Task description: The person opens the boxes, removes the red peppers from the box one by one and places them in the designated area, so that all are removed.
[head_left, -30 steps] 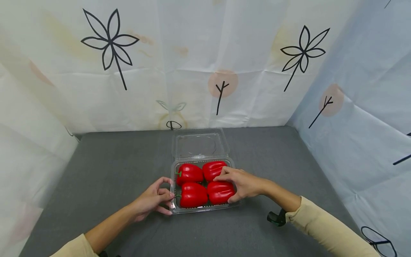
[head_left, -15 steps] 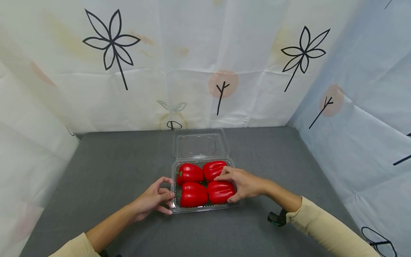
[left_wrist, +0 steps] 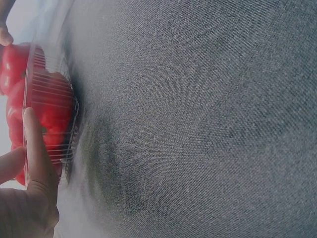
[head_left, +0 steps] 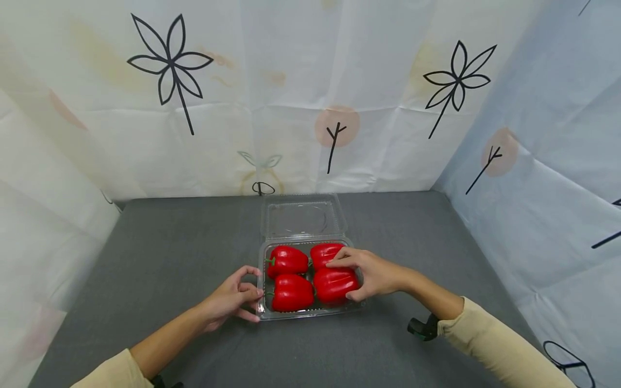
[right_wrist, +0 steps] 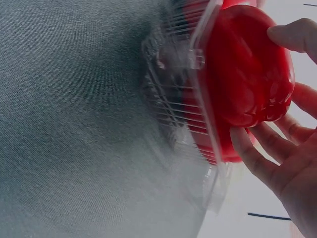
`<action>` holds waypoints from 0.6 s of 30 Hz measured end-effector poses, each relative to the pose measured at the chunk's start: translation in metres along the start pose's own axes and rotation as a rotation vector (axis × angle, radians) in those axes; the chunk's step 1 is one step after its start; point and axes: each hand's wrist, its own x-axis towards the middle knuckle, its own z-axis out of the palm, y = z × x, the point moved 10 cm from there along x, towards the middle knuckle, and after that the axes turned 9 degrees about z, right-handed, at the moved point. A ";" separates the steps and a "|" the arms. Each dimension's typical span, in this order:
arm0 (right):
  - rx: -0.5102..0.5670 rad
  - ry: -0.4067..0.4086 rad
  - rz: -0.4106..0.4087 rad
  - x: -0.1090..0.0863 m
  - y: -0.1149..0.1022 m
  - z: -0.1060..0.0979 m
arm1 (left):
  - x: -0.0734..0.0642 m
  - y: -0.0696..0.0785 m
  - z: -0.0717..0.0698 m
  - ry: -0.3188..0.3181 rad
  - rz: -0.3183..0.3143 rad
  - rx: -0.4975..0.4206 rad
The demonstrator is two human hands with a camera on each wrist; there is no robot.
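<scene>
A clear plastic clamshell container (head_left: pixel 310 314) lies with its lid tipped back, holding several red bell peppers. My right hand (head_left: pixel 374 276) grips the front-right bell pepper (head_left: pixel 333 286), thumb on one side and fingers on the other. In the right wrist view that pepper (right_wrist: pixel 247 69) stands up above the container's rim (right_wrist: pixel 205 99). My left hand (head_left: pixel 235 300) pinches the container's left edge; one finger lies along the ribbed wall in the left wrist view. The front-left pepper (head_left: pixel 292 293), back-left pepper (head_left: pixel 288 261) and back-right pepper (head_left: pixel 322 253) rest inside; my right fingers partly cover the last.
The clear lid (head_left: pixel 301 215) lies flat behind the tray, reaching near the table's back edge. Grey cloth covers the table (head_left: pixel 194 231). White printed fabric (head_left: pixel 291 81) hangs behind and at both sides.
Over the last half second, my right hand has raised the front-right pepper slightly and shifted it a little to the right. The left hand stays on the container's edge.
</scene>
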 end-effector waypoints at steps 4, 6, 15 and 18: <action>0.021 -0.007 -0.009 -0.004 -0.002 -0.005 | 0.000 0.001 0.001 -0.001 0.001 -0.001; 0.026 -0.004 -0.004 -0.006 -0.003 -0.008 | 0.000 0.000 0.001 -0.003 0.005 -0.002; 0.043 0.082 0.006 -0.015 -0.002 -0.034 | 0.001 -0.002 -0.001 0.004 0.000 -0.005; 0.048 0.125 0.016 -0.018 0.002 -0.045 | 0.001 -0.002 -0.001 0.004 -0.002 -0.004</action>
